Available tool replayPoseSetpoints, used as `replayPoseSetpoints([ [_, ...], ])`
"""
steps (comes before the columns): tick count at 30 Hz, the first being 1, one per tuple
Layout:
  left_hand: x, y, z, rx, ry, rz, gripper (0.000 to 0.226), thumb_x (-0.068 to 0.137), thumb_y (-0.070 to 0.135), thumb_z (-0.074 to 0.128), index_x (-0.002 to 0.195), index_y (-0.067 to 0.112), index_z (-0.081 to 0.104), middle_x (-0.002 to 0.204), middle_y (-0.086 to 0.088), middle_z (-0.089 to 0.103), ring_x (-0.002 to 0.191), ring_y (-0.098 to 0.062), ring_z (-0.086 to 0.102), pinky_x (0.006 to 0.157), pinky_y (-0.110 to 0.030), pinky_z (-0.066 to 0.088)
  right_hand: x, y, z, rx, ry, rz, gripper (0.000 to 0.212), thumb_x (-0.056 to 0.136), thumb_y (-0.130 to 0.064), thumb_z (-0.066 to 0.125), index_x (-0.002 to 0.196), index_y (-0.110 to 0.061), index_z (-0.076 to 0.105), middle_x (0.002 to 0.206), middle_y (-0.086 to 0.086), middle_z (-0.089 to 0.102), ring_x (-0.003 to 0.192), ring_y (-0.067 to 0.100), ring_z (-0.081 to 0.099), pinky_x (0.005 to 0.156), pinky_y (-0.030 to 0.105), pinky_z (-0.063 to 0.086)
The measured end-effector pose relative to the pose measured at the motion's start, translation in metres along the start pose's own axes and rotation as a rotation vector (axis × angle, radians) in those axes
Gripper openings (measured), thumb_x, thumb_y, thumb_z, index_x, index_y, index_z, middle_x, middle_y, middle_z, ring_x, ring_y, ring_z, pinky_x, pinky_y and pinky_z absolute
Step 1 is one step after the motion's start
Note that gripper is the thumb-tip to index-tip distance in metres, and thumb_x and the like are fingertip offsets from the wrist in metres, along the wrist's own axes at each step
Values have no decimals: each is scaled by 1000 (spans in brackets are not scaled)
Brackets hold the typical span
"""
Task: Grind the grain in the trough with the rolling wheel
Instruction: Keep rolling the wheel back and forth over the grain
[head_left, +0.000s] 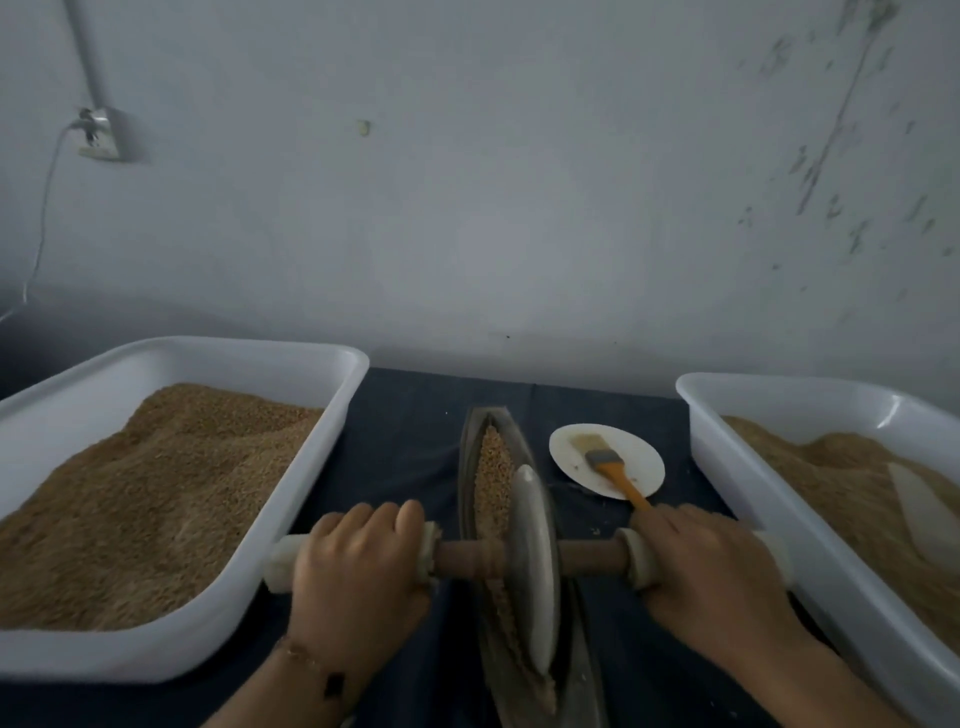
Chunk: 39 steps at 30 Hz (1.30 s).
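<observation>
Left hand (358, 566) and right hand (706, 566) each grip an axle handle; rolling wheel (532, 561) sits mid-trough (470, 467). Whole grain (491, 467) remains toward 12 o'clock, looking uncrushed. Judgement: grinding partway, far end left.

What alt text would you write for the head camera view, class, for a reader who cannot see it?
Two hands, left hand and right hand, grip the axle handles of a rolling wheel standing in a narrow boat-shaped trough of grain. White tubs of grain flank it: left tub, right tub. A brush lies on a small white plate.
</observation>
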<state>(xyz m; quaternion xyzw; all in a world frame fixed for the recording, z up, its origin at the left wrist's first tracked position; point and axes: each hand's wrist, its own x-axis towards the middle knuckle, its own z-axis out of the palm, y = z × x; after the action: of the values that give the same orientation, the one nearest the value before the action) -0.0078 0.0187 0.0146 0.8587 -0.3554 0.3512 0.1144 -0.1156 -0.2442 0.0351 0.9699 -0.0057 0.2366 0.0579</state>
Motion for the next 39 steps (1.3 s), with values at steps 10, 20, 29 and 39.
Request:
replayPoseSetpoints([
  [10, 73, -26, 47, 189, -337, -132, 20, 82, 41, 49, 74, 28, 38, 60, 12, 36, 56, -8, 38, 56, -25, 31, 83, 26, 58, 90, -270, 189, 17, 71, -32, 56, 87, -30, 52, 78, -9, 57, 75, 18, 57, 57, 30, 31],
  [20, 75, -25, 42, 166, -333, -136, 22, 85, 42, 52, 79, 25, 40, 73, 9, 54, 69, -13, 53, 62, -27, 36, 82, 19, 50, 71, -175, 166, 5, 80, -26, 55, 84, -28, 55, 80, -7, 61, 74, 17, 58, 59, 31, 39],
  [29, 6, 2, -6, 55, -136, 18, 46, 32, 21, 87, 58, 18, 49, 48, 3, 47, 39, -17, 45, 43, -27, 34, -7, 6, 23, -26, 279, -37, 31, 48, -2, 80, 65, -15, 58, 57, 1, 52, 48, 20, 47, 46, 28, 31],
  [39, 32, -24, 33, 21, -299, -198, 19, 79, 31, 61, 74, 24, 43, 68, 9, 54, 61, -13, 52, 55, -26, 34, 61, 14, 37, -111, 37, -34, 25, 58, -24, 77, 76, -22, 58, 72, -5, 62, 65, 18, 57, 56, 30, 42],
])
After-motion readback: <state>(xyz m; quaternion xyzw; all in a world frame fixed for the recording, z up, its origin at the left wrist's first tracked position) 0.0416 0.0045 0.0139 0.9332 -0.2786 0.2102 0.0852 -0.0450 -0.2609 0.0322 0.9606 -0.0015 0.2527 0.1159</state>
